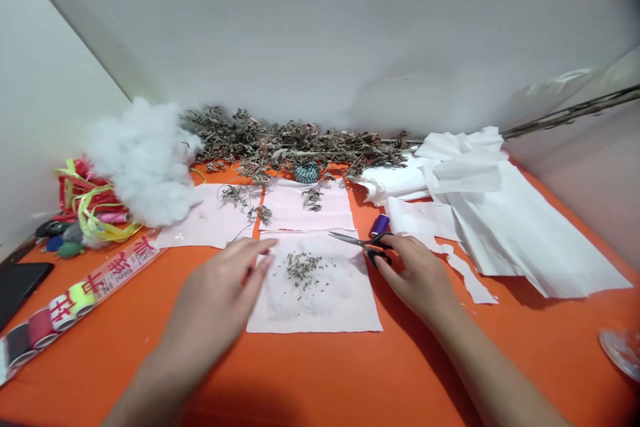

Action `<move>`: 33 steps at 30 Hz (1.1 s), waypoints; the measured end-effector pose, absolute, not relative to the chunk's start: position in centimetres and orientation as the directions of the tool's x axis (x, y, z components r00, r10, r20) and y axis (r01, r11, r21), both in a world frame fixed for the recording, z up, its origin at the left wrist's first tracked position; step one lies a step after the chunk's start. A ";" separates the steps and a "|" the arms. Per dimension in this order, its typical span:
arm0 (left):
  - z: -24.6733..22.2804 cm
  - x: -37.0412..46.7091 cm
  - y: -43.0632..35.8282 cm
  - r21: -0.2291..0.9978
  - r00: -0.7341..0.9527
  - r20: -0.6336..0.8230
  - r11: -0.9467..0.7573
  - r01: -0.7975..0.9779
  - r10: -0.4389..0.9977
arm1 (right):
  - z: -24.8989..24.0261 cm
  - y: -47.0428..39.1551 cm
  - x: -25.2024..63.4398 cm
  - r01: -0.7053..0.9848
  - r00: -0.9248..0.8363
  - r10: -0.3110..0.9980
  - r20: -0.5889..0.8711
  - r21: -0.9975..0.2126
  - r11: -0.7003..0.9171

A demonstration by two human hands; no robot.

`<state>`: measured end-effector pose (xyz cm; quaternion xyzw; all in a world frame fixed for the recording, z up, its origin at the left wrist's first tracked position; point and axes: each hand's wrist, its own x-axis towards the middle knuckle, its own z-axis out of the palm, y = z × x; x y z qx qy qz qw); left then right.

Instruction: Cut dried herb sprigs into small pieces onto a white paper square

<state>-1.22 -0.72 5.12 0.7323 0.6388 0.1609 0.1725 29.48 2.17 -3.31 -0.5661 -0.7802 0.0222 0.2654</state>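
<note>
My left hand (220,293) is beside the left edge of a square white cloth (355,310), its thumb and fingers apart with nothing between them. On the cloth lies a small heap of crumbled dry leaves (303,267), with bits scattered around it. My right hand (415,273) has its thumb and fingers on the black handles of a pair of scissors (350,239). The blades point left over the cloth's upper right part, slightly parted. A purple thread spool (381,224) sits just beyond the handles.
Dried leafy branches (300,143) line the wall, with a ball of dark twine (307,172) before them. White stuffing (145,160), coloured ribbons (107,213) and packed thread spools (80,297) are at left. White fabric (520,227) covers the right side of the orange table (320,373).
</note>
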 end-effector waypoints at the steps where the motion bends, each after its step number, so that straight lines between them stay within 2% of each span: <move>1: 5.2 -2.5 -0.2 0.373 0.059 0.010 -0.058 0.926 0.998 | -3.3 2.1 29.4 0.869 -0.215 0.896 0.389 -0.343 0.358; 3: 4.5 -4.8 1.1 0.188 -0.065 -0.036 0.071 0.980 0.997 | -3.2 2.0 29.3 0.863 -0.211 0.895 0.392 -0.355 0.359; 6: 2.7 -6.9 3.1 0.149 -0.112 -0.058 0.120 0.982 0.992 | -3.2 1.8 29.1 0.854 -0.218 0.893 0.393 -0.365 0.370; 11: 0.4 -7.2 4.6 0.219 -0.080 -0.110 0.103 0.970 0.991 | -3.1 1.6 28.9 0.848 -0.236 0.892 0.386 -0.367 0.383; 20: -0.9 -7.0 5.2 0.331 -0.006 0.002 0.005 0.944 1.000 | -2.8 1.7 28.8 0.835 -0.251 0.887 0.387 -0.376 0.401; 33: -1.7 -7.4 5.5 0.518 -0.019 0.013 0.009 0.855 1.000 | -3.5 1.7 28.7 0.815 -0.207 0.900 0.383 -0.442 0.376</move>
